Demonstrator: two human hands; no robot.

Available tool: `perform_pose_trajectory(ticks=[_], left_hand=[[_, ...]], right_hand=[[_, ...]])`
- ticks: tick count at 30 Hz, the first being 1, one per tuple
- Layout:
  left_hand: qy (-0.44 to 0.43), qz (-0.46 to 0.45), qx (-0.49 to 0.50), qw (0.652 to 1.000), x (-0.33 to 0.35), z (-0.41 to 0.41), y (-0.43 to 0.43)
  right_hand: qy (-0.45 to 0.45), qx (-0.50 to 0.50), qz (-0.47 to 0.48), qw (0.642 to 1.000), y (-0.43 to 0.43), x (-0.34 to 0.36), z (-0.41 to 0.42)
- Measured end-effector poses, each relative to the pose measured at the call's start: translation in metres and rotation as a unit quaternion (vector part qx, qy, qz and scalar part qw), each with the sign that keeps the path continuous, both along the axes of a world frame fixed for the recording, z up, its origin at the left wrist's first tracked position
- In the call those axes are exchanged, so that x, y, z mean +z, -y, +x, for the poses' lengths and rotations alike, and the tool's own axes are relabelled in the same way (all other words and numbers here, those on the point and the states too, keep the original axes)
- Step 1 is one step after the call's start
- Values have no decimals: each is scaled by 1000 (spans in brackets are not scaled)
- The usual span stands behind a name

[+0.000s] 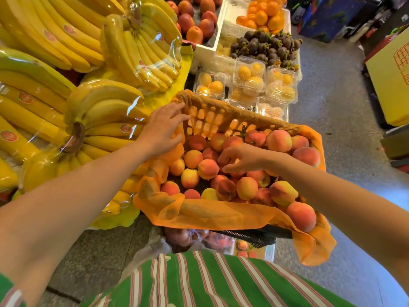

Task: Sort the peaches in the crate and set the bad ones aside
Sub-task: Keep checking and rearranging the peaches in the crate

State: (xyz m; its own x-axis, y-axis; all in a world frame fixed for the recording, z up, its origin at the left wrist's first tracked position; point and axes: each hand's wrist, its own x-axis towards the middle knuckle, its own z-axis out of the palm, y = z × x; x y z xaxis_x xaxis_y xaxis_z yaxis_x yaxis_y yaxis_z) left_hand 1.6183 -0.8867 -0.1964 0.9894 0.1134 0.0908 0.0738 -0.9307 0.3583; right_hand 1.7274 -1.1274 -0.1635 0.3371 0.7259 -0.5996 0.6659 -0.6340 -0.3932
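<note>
Two hands work the crate (212, 120): the left hand (163, 129) rests open-fingered on its rim, apparently steadying it, while the right hand (241, 159) curls around one peach (237, 173) directly beneath it, probably for inspection.

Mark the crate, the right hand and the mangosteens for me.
crate (212, 120): head view, far lattice wall.
right hand (242, 157): head view, back of the hand.
mangosteens (265, 46): head view, middle of the pile.

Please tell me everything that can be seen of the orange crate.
The crate looks like orange plastic, with a lattice wall of small openings. A thin orange liner drapes over its rim. It stands beside the bananas, holding peaches. The left hand touches its far left corner; the right hand grips a peach inside.
</note>
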Motion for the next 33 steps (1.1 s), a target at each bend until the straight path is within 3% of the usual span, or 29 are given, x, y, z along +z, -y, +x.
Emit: perform_pose_trajectory(ticks=[4,9,13,17,21,24,26,29,31,33], left_hand=[[-12,-78,7,997,-9,-6,-9],[6,-206,-17,978,-14,-9,-15],[12,-239,-9,971,-16,-10,-13],[13,-248,0,969,-19,-10,-14],[13,-252,-3,968,-20,-11,-15],[12,-235,-3,972,-19,-10,-17],[14,-188,0,982,-18,-9,-17],[34,-97,-10,995,-11,-8,-14],[42,-70,-29,996,-4,-10,-9],[36,-65,-51,996,2,-11,0]], right_hand=[[-9,0,66,998,-39,-22,1],[22,38,34,998,-76,-72,-1],[130,112,-32,985,-87,-99,-4],[147,119,-1,982,-94,-113,-3],[49,60,99,992,-83,-110,9],[-100,-86,191,973,-67,-88,17],[-262,-211,179,924,-57,-67,18],[-482,-299,132,813,-44,-47,16],[-547,-314,116,768,-39,-39,11],[-555,-314,111,762,-36,-34,7]])
